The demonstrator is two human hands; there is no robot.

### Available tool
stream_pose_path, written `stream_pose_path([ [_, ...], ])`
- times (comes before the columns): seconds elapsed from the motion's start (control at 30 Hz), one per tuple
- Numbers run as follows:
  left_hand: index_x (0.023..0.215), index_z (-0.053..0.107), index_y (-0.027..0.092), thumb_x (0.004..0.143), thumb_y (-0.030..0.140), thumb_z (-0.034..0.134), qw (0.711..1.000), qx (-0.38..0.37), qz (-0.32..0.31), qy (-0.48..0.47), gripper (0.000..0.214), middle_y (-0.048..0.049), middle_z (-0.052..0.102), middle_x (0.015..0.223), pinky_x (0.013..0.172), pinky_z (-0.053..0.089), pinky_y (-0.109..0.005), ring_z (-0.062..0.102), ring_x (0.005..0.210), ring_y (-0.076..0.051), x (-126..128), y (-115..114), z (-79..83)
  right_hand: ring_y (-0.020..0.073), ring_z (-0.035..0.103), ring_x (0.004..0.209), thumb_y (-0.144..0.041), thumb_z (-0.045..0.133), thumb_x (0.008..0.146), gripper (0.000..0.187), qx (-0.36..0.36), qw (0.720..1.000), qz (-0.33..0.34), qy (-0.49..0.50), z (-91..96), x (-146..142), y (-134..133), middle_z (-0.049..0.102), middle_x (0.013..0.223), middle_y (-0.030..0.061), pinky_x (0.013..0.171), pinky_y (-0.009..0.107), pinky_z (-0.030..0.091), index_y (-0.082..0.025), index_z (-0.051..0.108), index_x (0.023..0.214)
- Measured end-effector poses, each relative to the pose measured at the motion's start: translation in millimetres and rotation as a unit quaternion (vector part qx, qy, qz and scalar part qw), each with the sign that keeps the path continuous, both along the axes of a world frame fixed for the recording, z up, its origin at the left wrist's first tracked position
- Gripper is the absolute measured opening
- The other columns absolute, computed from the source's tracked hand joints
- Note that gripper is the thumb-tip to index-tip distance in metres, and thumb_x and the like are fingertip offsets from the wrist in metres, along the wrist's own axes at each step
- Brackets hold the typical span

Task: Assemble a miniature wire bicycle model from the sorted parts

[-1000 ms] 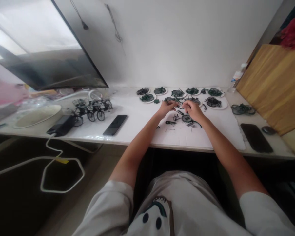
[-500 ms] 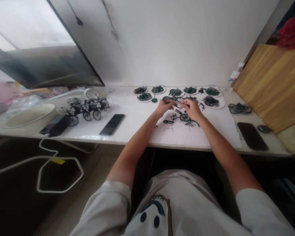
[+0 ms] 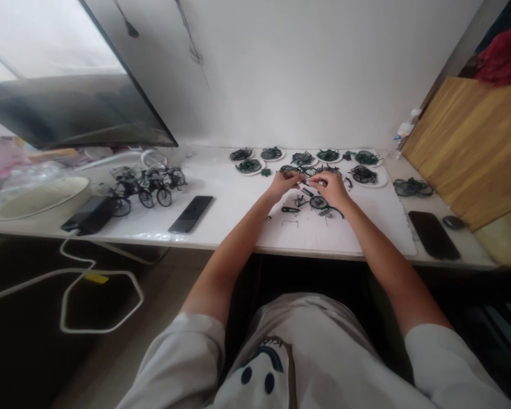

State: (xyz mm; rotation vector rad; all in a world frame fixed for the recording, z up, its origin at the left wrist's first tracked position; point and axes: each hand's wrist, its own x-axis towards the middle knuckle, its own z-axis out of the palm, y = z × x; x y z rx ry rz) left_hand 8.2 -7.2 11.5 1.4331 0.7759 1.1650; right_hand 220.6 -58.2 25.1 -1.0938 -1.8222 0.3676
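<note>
A black phone [image 3: 433, 234] lies on the tabletop [image 3: 472, 250] well to the right of the loose wheel [image 3: 318, 203], on its near side. Bent wire [image 3: 290, 222] lies nearer than that wheel and to its left; a dark flat part [image 3: 290, 209] is also left of it. Just beyond the wheel, the right hand [image 3: 332, 188] has its fingertips pinched together; whether they grip anything, I cannot tell. Beyond the wheel to the left, the left hand [image 3: 283, 184] grasps a miniature bicycle [image 3: 300, 169]. Farther behind the wheel stand plates of parts [image 3: 366, 175].
</note>
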Motion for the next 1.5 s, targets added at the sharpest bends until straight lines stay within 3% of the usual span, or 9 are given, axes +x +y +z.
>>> stream_pose_path([
  [0.3, 0.074, 0.069, 0.016, 0.069, 0.053, 0.097, 1.000, 0.015, 0.004, 0.014, 0.046, -0.0034, 0.068, 0.078, 0.073, 0.058, -0.032, 0.059, 0.071, -0.013, 1.6, 1.5, -1.6, 0.0196, 0.058, 0.067, -0.049, 0.086, 0.086, 0.028, -0.007, 1.000, -0.012, -0.020, 0.1, 0.8, -1.4, 0.083, 0.087, 0.0078, 0.070, 0.035, 0.048, -0.021, 0.085, 0.088],
  [0.7, 0.078, 0.075, 0.015, 0.072, 0.058, 0.095, 0.998, 0.046, -0.005, 0.051, 0.048, -0.0063, 0.073, 0.080, 0.069, 0.056, -0.032, 0.064, 0.066, -0.014, 0.7, 3.5, -3.2, 0.0202, 0.062, 0.069, -0.045, 0.085, 0.086, 0.025, -0.023, 0.999, 0.000, -0.024, -3.3, 0.6, 0.2, 0.084, 0.091, 0.0084, 0.070, 0.035, 0.049, -0.020, 0.087, 0.089],
  [0.97, 0.077, 0.075, 0.014, 0.074, 0.056, 0.095, 0.997, 0.055, -0.011, 0.054, 0.046, -0.0064, 0.073, 0.078, 0.068, 0.057, -0.033, 0.064, 0.065, -0.014, 0.4, 3.2, -3.2, 0.0214, 0.066, 0.073, -0.032, 0.086, 0.084, 0.013, -0.031, 0.999, 0.000, -0.025, -2.7, -0.7, 0.0, 0.083, 0.090, 0.0080, 0.070, 0.035, 0.048, -0.020, 0.087, 0.089],
  [1.23, 0.080, 0.077, 0.014, 0.076, 0.054, 0.093, 0.997, 0.058, -0.014, 0.058, 0.043, -0.0073, 0.075, 0.081, 0.070, 0.057, -0.033, 0.065, 0.066, -0.014, -0.5, 5.4, -6.1, 0.0224, 0.067, 0.073, -0.042, 0.086, 0.085, 0.022, -0.029, 0.999, 0.001, -0.025, -3.3, -0.7, 0.6, 0.083, 0.090, 0.0091, 0.073, 0.037, 0.052, -0.020, 0.084, 0.087],
  [1.5, 0.078, 0.076, 0.014, 0.077, 0.055, 0.092, 0.995, 0.067, -0.036, 0.060, 0.044, -0.0063, 0.072, 0.079, 0.069, 0.054, -0.032, 0.065, 0.066, -0.014, -0.1, 4.7, -5.4, 0.0239, 0.070, 0.077, -0.038, 0.086, 0.085, 0.016, -0.025, 0.999, 0.012, -0.034, -3.4, -0.3, 1.3, 0.083, 0.089, 0.0092, 0.071, 0.036, 0.051, -0.021, 0.086, 0.084],
])
